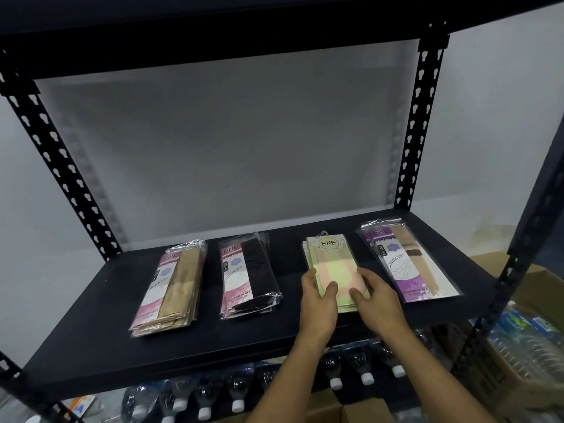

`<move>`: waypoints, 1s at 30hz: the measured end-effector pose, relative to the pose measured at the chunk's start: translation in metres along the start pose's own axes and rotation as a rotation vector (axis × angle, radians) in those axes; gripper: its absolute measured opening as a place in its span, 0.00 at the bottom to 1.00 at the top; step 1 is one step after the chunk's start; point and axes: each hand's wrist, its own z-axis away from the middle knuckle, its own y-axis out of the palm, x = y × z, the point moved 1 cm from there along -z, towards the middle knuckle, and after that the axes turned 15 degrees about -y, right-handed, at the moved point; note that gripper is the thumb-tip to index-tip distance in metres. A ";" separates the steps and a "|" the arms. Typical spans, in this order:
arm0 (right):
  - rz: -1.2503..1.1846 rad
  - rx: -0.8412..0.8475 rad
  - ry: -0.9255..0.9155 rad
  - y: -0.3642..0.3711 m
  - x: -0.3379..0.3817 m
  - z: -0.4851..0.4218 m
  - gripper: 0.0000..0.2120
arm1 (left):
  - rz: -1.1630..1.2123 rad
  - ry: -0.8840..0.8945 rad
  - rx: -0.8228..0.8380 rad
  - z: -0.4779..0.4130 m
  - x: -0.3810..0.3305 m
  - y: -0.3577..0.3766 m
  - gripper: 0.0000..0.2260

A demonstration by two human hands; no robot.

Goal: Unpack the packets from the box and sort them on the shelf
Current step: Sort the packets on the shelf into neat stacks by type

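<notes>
While both hands meet over the green pile, four piles of packets lie in a row across the black shelf (91,346), seen from the head camera. At about 8 o'clock from the frame's middle sits the tan-and-pink pile (169,288), its packets fanned a little and angled with their tops leaning toward 1 o'clock. Just toward 3 o'clock of it, and apart from it, lies the dark-brown pile (248,274) with pink labels. Farther toward 3 o'clock comes the green pile (328,257), topped by a packet with a pale pink foot shape and a round "ENE" mark at its far end. At 4 o'clock in the frame, near the right rear post (419,132), rests the purple pile (406,261), tilted with its top toward 11 o'clock.

The left hand (317,300) lies on the near left corner of the green pile, thumb on the top packet and fingers along its left edge. The right hand (377,296) mirrors it on the near right corner, thumb on top. Both hands are loosely curled around the pile's near end, pressing on it from either side.

Below the shelf, at 6 o'clock, clear plastic bottles (210,395) with white caps lie on their sides. At 4 o'clock a cardboard box (537,288) stands beside wrapped bottles.
</notes>
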 end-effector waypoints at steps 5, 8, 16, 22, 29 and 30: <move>-0.077 -0.024 0.052 -0.002 -0.006 0.001 0.24 | -0.033 0.021 -0.037 0.001 0.005 0.000 0.19; -0.054 -0.015 0.041 0.000 -0.004 0.000 0.23 | -0.056 0.012 -0.031 0.002 0.007 0.001 0.21; -0.030 0.014 0.023 0.006 -0.002 -0.010 0.21 | -0.143 0.022 -0.095 -0.002 0.000 0.001 0.23; -0.045 0.040 0.032 0.021 0.001 -0.023 0.21 | -0.186 0.066 -0.161 -0.015 -0.005 -0.007 0.23; -0.042 0.064 0.021 0.034 0.005 -0.031 0.21 | -0.203 0.071 -0.189 -0.026 -0.008 -0.015 0.23; -0.045 0.063 0.019 0.034 0.005 -0.031 0.21 | -0.204 0.073 -0.191 -0.026 -0.007 -0.015 0.23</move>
